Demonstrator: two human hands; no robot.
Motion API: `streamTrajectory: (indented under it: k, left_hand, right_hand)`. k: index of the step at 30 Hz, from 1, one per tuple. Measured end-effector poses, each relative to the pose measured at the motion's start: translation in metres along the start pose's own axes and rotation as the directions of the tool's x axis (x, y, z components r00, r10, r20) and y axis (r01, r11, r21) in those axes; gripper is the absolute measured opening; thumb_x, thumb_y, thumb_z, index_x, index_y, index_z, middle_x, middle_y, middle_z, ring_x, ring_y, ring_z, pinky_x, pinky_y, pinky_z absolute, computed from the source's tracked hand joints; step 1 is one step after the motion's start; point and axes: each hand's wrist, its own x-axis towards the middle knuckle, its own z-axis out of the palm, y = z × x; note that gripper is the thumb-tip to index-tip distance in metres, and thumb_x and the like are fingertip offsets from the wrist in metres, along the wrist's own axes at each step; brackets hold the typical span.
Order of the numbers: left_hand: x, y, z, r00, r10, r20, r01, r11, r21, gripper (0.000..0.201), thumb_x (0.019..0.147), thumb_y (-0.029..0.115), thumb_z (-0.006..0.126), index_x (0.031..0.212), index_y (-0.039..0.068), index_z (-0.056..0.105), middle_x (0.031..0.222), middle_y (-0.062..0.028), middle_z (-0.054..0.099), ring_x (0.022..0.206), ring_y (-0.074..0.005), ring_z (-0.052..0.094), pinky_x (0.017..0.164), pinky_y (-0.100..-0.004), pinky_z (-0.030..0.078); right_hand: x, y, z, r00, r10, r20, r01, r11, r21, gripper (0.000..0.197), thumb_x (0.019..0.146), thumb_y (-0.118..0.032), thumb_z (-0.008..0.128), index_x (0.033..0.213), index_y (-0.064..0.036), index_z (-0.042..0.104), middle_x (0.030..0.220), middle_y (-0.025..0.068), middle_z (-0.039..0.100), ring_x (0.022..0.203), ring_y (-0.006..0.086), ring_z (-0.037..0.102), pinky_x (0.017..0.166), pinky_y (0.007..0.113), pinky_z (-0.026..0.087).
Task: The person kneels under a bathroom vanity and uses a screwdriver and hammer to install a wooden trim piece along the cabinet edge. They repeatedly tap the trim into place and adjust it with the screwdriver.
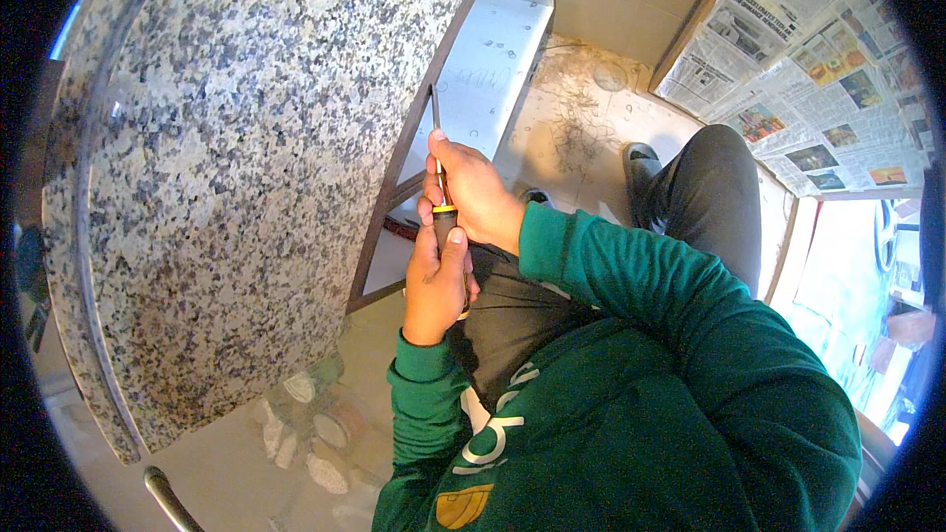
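Observation:
A screwdriver (445, 222) with a dark handle and a yellow collar points away from me. My left hand (437, 281) is wrapped round its handle, thumb along the side. Farther forward, my right hand (471, 182) has its fingers closed about the metal shaft. The tip reaches the dark brown edge (419, 128) alongside a speckled granite top (236, 158); whether it sits in a screw there cannot be made out. Just right of the tip is a white panel (493, 64) with faint pencil marks and small dark spots.
Newspaper sheets (788, 69) cover a panel at the upper right. Dusty floor with dark debris (576, 123) lies beyond my bent knee (714, 177). Pale objects (320, 433) show beneath the granite top, near a curved metal bar (169, 500). Bright light enters at the right.

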Motion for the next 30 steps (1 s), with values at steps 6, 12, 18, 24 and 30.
streamTrajectory:
  k: [6,12,18,24,30]
  left_hand:
    - [0.016,0.011,0.007,1.0,0.003,0.009,-0.002,1.0,-0.005,0.03,0.106,0.027,0.049,0.122,0.002,0.048,0.064,-0.0005,0.048,0.045,-0.0104,0.048,0.041,-0.0273,0.041]
    - [0.069,0.039,0.036,0.996,0.002,0.093,-0.008,0.998,0.064,0.026,0.105,0.029,0.049,0.114,0.004,0.05,0.063,0.0001,0.049,0.045,-0.0092,0.049,0.041,-0.0265,0.042]
    - [0.033,0.026,0.041,0.994,-0.039,0.102,0.036,0.999,0.034,0.024,0.105,0.029,0.05,0.108,0.005,0.049,0.066,-0.0008,0.049,0.045,-0.0093,0.05,0.041,-0.0265,0.042]
    - [-0.013,0.013,0.022,0.998,-0.065,0.003,0.065,0.998,-0.006,0.02,0.105,0.026,0.049,0.103,0.006,0.048,0.069,-0.0016,0.049,0.046,-0.0111,0.048,0.041,-0.0275,0.04]
    - [-0.041,0.001,0.009,0.997,-0.045,-0.063,0.044,0.999,-0.029,0.02,0.105,0.028,0.047,0.105,0.008,0.048,0.073,-0.0034,0.051,0.048,-0.0129,0.05,0.043,-0.028,0.043]
  right_hand:
    - [0.011,-0.016,-0.002,1.0,-0.017,-0.021,0.017,1.0,0.026,0.044,0.105,-0.047,0.045,0.087,-0.0074,0.048,0.056,0.0062,0.046,0.047,0.026,0.051,0.047,0.042,0.044]
    - [0.036,-0.073,-0.024,0.985,0.007,-0.172,0.011,0.994,0.109,0.044,0.104,-0.048,0.046,0.086,-0.0087,0.048,0.054,0.0066,0.046,0.052,0.0279,0.053,0.05,0.043,0.046]
    - [0.012,-0.064,-0.047,0.998,0.03,-0.047,-0.025,0.994,0.107,0.049,0.102,-0.052,0.049,0.105,-0.0031,0.053,0.069,0.01,0.057,0.064,0.0308,0.065,0.059,0.042,0.055]
    - [0.001,-0.027,-0.022,0.982,0.178,0.068,-0.187,0.971,0.147,0.044,0.103,-0.051,0.049,0.1,-0.007,0.053,0.069,0.0103,0.06,0.055,0.0283,0.062,0.047,0.039,0.05]
    - [-0.011,-0.002,0.003,0.967,0.244,0.079,-0.253,0.958,0.138,0.043,0.101,-0.054,0.051,0.088,-0.0126,0.049,0.06,0.005,0.052,0.046,0.0234,0.051,0.044,0.038,0.04]
